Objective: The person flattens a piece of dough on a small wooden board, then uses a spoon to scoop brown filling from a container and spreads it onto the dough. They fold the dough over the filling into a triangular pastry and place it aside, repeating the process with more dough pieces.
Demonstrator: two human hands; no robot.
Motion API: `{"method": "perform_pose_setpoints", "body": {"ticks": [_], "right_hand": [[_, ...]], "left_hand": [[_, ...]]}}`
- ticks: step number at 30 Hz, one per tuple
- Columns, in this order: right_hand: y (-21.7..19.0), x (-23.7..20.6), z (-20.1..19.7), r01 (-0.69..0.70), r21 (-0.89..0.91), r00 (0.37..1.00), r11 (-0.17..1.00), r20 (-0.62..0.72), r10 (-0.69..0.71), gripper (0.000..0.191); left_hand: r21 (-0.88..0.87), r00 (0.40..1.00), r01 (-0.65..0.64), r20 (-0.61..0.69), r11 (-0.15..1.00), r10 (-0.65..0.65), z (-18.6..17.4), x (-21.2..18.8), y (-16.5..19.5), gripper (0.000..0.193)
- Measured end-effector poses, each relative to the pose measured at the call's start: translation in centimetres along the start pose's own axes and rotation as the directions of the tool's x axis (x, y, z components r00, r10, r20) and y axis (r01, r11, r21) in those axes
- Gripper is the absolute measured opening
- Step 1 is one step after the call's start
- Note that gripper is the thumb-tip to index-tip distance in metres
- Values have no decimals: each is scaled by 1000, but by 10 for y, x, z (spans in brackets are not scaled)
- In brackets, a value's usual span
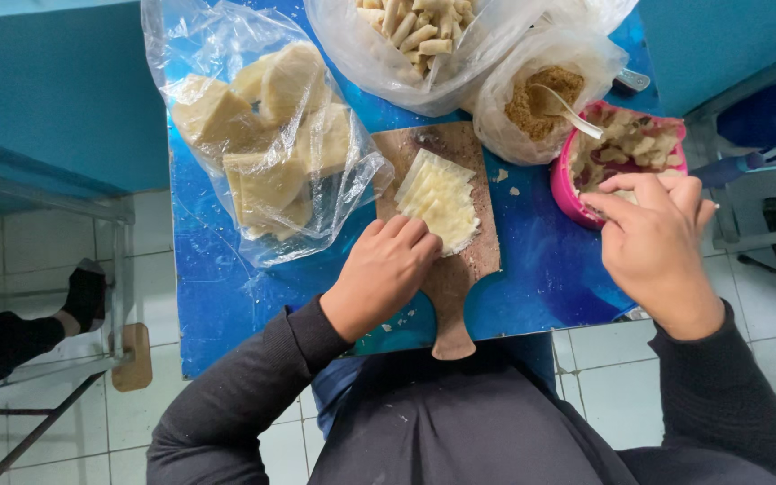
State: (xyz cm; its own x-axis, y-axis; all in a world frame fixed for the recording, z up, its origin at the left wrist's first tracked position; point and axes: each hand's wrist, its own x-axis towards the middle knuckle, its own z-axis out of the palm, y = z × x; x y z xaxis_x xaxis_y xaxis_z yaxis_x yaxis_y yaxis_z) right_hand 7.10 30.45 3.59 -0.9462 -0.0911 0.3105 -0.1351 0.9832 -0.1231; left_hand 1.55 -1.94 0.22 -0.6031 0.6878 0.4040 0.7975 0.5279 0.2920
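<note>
on the blue worktop [226, 287] we log a pale square wrapper [440, 199] on the wooden board [460, 269], its long diagonal running lower left to upper right. our left hand [383, 274] pins its near corner, fingers curled; our right hand [653, 242] pinches filling at the pink bowl [568, 193]. filling step, we judge; the pinch wants laying across the wrapper.

Head cam, straight down, close over blue table [226, 296] (single view).
</note>
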Motion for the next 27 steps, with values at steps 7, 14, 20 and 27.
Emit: {"method": "perform_pose_setpoints", "body": {"ticks": [7, 14, 20, 27], "right_hand": [[0, 6, -2, -62, 170, 998, 983, -7, 64, 26], [-43, 17, -3, 171, 389, 980, 905, 31, -198, 34], [-75, 29, 14, 225, 420, 959, 879, 65, -276, 40], [-90, 29, 24, 266, 395, 940, 879, 97, -328, 49]], "left_hand": [[17, 1000, 11, 25, 1000, -11, -5, 5, 1, 9], [-172, 984, 172, -17, 970, -177, -7, 5, 1, 21], [-65, 991, 131, -19, 989, -133, 1, 4, 1, 15], [74, 998, 61, -25, 995, -60, 1, 3, 0, 9]]}}
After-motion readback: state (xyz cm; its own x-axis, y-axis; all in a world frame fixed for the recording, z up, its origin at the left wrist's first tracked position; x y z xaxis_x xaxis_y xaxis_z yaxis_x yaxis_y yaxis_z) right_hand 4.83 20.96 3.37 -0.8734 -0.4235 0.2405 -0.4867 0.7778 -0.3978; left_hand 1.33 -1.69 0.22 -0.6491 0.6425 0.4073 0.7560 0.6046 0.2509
